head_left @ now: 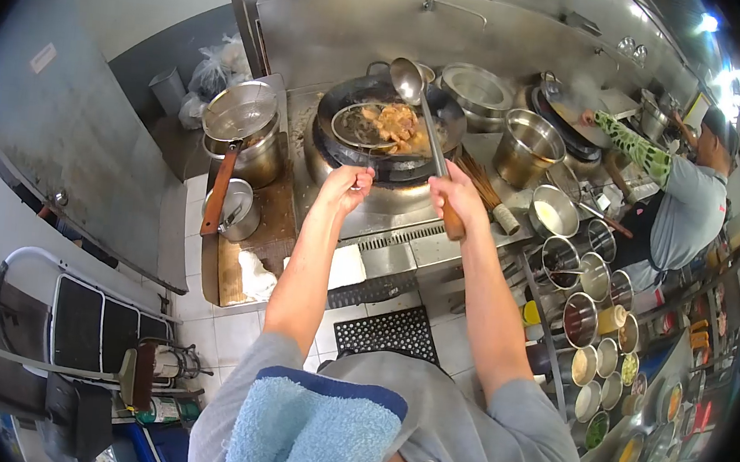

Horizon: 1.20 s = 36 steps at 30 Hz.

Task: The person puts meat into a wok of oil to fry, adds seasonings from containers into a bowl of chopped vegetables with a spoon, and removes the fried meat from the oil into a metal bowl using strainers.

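Observation:
My right hand (458, 196) is wrapped round the wooden-ended handle of a metal ladle (432, 135). The ladle's round bowl is raised over the far side of a dark wok (328, 108). In the wok are browned pieces of food (397, 124), partly within the round rim of a wire strainer (335, 122). My left hand (347, 187) is closed just in front of the wok's near edge. Its fingers hide what they grip, though a thin dark piece shows near the fingertips.
Another strainer (240, 110) rests on a pot at the left. A bamboo brush (482, 192) and a metal pot (529, 148) are right of the wok. Several ingredient bowls (595, 277) line the right side. A co-worker (694, 193) stands at another wok (572, 130).

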Available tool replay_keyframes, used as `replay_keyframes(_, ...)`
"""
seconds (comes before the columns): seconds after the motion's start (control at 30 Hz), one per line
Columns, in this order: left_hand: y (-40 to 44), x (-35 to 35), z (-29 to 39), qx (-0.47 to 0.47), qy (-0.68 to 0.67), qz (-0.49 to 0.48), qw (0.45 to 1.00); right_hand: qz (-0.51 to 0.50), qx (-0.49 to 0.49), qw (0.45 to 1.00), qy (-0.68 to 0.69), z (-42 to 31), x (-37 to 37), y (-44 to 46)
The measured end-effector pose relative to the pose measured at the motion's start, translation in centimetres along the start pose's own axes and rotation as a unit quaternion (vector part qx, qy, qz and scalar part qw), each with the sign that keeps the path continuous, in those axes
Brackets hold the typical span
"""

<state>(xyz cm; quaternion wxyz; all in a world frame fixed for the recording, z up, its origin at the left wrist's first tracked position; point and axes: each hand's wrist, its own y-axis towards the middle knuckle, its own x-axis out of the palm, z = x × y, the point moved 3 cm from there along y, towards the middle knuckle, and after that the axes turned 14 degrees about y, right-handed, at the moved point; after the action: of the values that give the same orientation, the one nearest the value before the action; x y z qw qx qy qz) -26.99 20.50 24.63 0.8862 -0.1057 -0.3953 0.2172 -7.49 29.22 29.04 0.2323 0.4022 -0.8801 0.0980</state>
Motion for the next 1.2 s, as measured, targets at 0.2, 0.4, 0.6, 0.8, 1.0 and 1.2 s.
replay_keyframes(0.2, 0.5, 1.5, 0.3, -0.029, -0.084, -0.074, 0.993, -0.015, 0.065, 0.994, 0.083, 2.4, 1.1, -0.9)
replay_keyframes(0.4, -0.6, 1.7, 0.0, 0.006, 0.013, -0.018, 1.0, -0.002, -0.006, 0.999, -0.051, 1.3, 2.7, -3.0)
replay_keyframes(0.6, -2.7, 1.8, -0.8, 0.046, 0.087, -0.004, 0.995, 0.036, -0.001, 0.994, -0.101, 2.3, 1.6, -2.6)
replay_keyframes(0.8, 0.2, 0.0, -0.2, 0.049, 0.149, 0.006, 0.988, -0.004, 0.073, 0.993, -0.09, 1.9, 2.6, -4.5)
replay_keyframes(1.0, -3.2, 0.3, -0.7, 0.119, 0.225, 0.048, 0.966, 0.004, 0.067, 0.974, -0.219, 0.7, 1.0, -4.4)
replay_keyframes(1.2, 0.3, -3.2, -0.4, 0.119, 0.325, 0.048, 0.937, 0.048, 0.048, 0.959, -0.276, 0.4, 1.0, -0.9)
